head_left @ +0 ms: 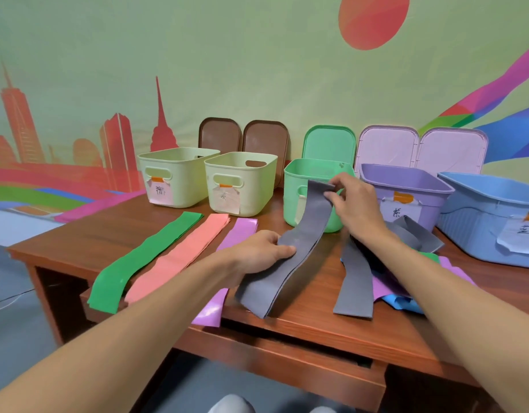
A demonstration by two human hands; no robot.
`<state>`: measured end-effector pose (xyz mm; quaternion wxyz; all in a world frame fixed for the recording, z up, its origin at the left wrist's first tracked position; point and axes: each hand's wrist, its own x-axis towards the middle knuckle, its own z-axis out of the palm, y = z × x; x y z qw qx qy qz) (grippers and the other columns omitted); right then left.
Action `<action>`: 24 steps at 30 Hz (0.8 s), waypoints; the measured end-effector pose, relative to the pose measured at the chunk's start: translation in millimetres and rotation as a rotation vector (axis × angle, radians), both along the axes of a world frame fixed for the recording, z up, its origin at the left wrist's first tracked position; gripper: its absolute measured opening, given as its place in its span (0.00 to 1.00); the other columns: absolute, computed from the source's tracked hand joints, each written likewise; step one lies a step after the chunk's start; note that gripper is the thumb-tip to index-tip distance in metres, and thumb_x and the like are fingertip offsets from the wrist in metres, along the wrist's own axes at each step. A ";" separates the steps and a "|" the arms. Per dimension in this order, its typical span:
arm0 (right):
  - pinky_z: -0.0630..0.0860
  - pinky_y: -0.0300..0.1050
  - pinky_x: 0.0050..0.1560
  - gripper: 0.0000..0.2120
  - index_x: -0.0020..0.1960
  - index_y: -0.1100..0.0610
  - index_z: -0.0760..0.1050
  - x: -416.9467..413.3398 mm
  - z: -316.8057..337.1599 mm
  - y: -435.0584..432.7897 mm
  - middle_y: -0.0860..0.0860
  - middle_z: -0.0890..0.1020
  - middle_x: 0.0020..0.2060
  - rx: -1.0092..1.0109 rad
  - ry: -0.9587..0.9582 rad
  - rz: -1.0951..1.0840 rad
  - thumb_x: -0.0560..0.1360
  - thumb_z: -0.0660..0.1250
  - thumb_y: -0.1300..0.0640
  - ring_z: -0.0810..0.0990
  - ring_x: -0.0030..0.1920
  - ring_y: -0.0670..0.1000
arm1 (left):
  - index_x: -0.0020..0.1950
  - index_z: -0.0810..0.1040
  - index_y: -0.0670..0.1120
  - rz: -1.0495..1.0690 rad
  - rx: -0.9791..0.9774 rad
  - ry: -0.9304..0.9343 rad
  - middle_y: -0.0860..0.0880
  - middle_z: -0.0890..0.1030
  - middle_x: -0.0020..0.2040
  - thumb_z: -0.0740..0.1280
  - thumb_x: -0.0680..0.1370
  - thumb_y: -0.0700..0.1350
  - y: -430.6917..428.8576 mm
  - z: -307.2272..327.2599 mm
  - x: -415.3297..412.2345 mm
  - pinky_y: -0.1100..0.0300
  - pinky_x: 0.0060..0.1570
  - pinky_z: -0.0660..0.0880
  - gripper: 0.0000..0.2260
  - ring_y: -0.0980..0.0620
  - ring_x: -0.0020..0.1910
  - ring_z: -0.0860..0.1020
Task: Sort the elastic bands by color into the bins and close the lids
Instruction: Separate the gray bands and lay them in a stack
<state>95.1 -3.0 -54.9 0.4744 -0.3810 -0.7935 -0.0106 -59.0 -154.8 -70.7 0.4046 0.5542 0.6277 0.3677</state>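
Fingers (332, 195) of R hand (357, 204) pinch grey band (313, 211) before open green bin (291, 201).

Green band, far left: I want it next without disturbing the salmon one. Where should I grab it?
Probably pinch the green band at its near end, which appears to overhang the table front edge, so thumb and finger can reach both faces. Come from the front-left; the salmon band lies close along its right side.

Head view, close, down over desk (305, 326)
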 end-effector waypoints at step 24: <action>0.70 0.48 0.45 0.10 0.53 0.58 0.78 -69.9 -52.1 23.7 0.58 0.81 0.51 -0.308 -0.339 -0.192 0.75 0.69 0.53 0.78 0.53 0.61 | 0.53 0.73 0.38 0.044 -0.043 0.422 0.40 0.82 0.46 0.75 0.71 0.42 7.1 -21.2 -17.4 0.62 0.23 0.76 0.16 0.45 0.33 0.83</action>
